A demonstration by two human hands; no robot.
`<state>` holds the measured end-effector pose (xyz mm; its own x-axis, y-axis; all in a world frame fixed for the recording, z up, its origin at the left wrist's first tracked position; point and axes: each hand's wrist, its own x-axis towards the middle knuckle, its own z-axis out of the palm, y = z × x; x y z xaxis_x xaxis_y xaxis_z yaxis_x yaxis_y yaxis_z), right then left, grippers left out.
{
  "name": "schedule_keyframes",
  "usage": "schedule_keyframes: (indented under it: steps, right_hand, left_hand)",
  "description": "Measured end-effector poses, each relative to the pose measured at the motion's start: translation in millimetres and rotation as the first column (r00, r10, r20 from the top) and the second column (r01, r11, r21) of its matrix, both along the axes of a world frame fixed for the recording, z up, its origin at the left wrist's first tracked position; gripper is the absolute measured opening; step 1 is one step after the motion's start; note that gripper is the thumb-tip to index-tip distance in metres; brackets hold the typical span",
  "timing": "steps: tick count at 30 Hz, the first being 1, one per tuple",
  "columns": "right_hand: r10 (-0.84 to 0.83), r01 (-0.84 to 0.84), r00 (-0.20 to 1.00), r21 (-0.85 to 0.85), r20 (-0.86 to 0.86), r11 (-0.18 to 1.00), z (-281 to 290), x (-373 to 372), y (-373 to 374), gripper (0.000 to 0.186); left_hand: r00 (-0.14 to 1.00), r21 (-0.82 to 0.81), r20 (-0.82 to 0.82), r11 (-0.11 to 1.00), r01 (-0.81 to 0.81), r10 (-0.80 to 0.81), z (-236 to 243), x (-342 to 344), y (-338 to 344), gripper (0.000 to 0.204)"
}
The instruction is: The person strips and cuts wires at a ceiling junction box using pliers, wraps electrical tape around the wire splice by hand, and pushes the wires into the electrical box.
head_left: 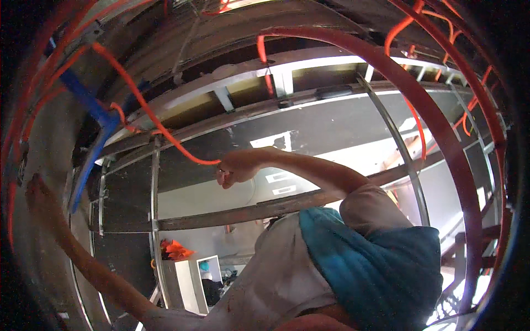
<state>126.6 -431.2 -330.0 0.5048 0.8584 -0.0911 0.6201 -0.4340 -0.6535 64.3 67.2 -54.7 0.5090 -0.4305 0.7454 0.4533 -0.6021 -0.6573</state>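
My right hand [236, 167] is raised in the middle of the view, its fingers closed around the end of a thin orange tube [149, 107]. From that fist the tube runs up and left toward the ceiling. At the far left my left arm stretches up, and my left hand [37, 193] is against or close to a grey surface. That hand is dark and blurred, so its fingers do not show clearly. A blue pipe [102, 116] with a branching shape hangs between my two hands.
Metal framing bars [155, 187] stand in front of me, crossed by a long rail [237, 216]. A wide dark red band [436, 118] curves down the right side. More orange tubes [418, 129] hang from the ceiling. Below is a white cabinet [187, 284] with an orange item [175, 249] above it.
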Motion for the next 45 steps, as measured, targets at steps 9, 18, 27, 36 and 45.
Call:
schedule_keyframes:
  steps: [9,18,27,36,45]
  right_hand:
    - [-0.281,0.276,0.957,-0.062,-0.075,0.959,-57.7,-71.7,-71.3,0.047]
    - [-0.102,0.120,0.989,-0.172,0.110,0.978,-155.1,-91.9,-111.8,0.036]
    - [-0.099,0.101,0.995,-0.187,0.022,0.977,-146.5,-104.8,-99.7,0.036]
    - [-0.071,0.051,0.993,-0.200,-0.093,0.979,-143.2,-96.3,-108.4,0.031]
    - [-0.139,0.115,0.926,-0.088,-0.352,0.989,-164.5,-77.0,-106.4,0.033]
  left_hand:
    - [0.996,-0.014,0.080,0.999,0.032,-0.030,-8.0,20.3,14.7,0.027]
    - [0.997,-0.232,0.009,0.970,-0.077,0.082,-14.5,10.0,-8.4,0.027]
    - [0.970,-0.224,0.245,0.973,0.047,0.009,-19.7,1.4,-73.0,0.036]
    - [0.910,-0.170,0.387,0.958,0.232,-0.151,-26.2,1.7,-66.1,0.043]
    - [0.860,-0.096,0.416,0.926,0.366,-0.296,-18.3,14.6,-60.5,0.036]
